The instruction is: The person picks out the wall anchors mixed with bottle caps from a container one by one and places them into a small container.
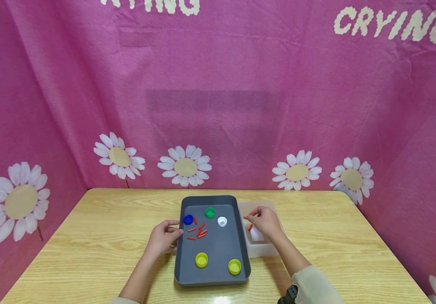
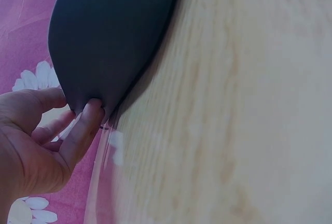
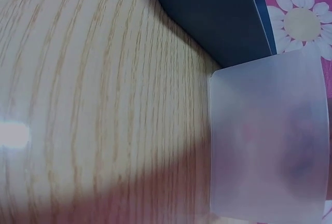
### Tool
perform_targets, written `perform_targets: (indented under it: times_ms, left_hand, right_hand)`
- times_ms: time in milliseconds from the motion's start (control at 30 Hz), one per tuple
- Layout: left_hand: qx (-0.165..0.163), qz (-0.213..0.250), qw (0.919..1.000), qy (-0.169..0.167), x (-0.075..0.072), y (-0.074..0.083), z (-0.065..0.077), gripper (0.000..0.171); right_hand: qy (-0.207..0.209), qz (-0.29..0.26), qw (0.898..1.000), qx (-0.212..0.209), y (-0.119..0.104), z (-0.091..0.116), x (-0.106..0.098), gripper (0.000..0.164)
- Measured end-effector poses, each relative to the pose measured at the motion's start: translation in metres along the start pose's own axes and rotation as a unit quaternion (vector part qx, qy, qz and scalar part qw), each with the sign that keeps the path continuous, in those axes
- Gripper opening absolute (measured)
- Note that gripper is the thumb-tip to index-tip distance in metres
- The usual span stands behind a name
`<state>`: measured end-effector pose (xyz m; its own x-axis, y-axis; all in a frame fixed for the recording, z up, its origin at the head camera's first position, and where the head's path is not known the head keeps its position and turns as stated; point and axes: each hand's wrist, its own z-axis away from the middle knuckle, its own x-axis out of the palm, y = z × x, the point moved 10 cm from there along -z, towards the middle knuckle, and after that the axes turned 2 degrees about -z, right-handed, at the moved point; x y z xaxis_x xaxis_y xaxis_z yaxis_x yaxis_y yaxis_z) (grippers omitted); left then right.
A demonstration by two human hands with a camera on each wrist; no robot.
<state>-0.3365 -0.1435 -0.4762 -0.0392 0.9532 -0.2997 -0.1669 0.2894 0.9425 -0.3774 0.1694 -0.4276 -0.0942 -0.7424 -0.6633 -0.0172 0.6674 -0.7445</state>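
Note:
A dark grey tray point(image 1: 218, 245) lies on the table, with several small red sticks point(image 1: 191, 229) scattered in its left half. My left hand point(image 1: 163, 238) grips the tray's left edge; the left wrist view shows thumb and fingertips at the dark wall point(image 2: 109, 32). Over the translucent box point(image 1: 263, 251) on the tray's right side, my right hand point(image 1: 265, 219) pinches a red stick point(image 1: 246, 218) between thumb and fingertips. Another red stick point(image 1: 250, 227) shows inside that box. In the right wrist view the frosted box wall point(image 3: 264, 146) hides most of the hand.
Bottle caps also sit in the tray: blue point(image 1: 188, 219), green point(image 1: 210, 212), clear white point(image 1: 222, 221), and two yellow ones, one front centre point(image 1: 201, 260) and one front right point(image 1: 235, 267). Behind the wooden table point(image 1: 100, 236) hangs a pink flowered cloth point(image 1: 218, 122).

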Motion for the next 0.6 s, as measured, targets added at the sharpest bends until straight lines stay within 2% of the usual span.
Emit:
perform_targets:
  times_ms: [233, 600]
  left_hand:
    - [0.0, -0.001, 1.0, 0.0, 0.0, 0.0, -0.001, 0.037]
    - [0.0, 0.009, 1.0, -0.002, -0.001, 0.001, 0.0, 0.036]
  right_hand:
    - [0.005, 0.0, 1.0, -0.015, -0.007, 0.001, -0.005, 0.012]
    - [0.012, -0.028, 0.998, -0.049, -0.033, 0.006, -0.009, 0.012]
